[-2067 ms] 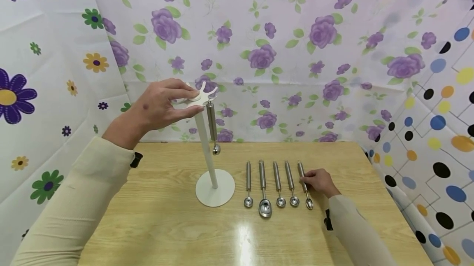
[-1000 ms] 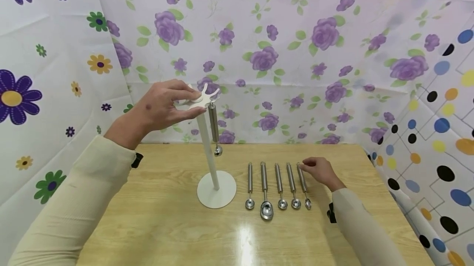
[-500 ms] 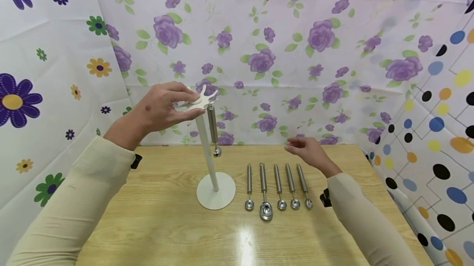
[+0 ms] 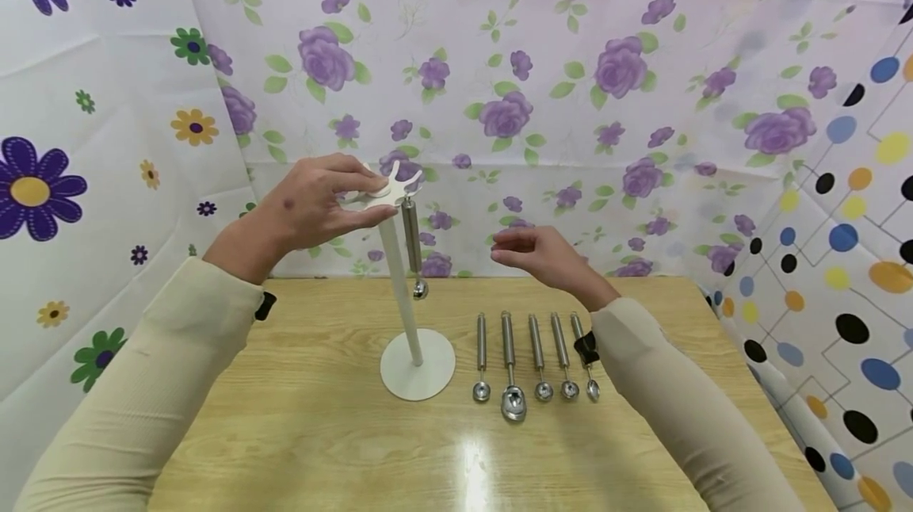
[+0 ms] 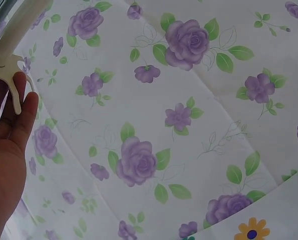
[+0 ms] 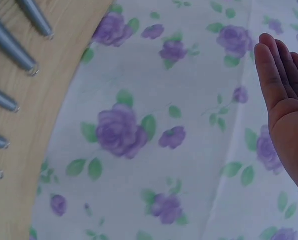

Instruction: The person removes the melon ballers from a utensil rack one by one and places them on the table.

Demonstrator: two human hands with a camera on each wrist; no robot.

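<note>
My left hand (image 4: 314, 199) grips the hooked top of a white hanging stand (image 4: 402, 282), with the thumb below the plate and fingers above. From one of its hooks hangs a steel melon baller (image 4: 412, 236), bowl downward. My right hand (image 4: 545, 258) is in the air behind the tools and right of the stand, holding nothing. The right wrist view shows that hand (image 6: 289, 95) with its fingers straight. In a row on the table lie several steel-handled scoops, among them a large oval scoop (image 4: 512, 401) and a small melon baller (image 4: 481, 353). My right cuff partly covers the rightmost scoop (image 4: 592, 390).
The stand's round white base (image 4: 421, 385) rests on the wooden table (image 4: 321, 417), left of the scoops. Flowered cloth (image 4: 499, 116) rises behind the table's back edge. Patterned cloths also hang at the left and right sides.
My right hand has let go of the rightmost scoop, which stays on the table, and has moved up and left toward the stand. The left hand has kept its grip.
</note>
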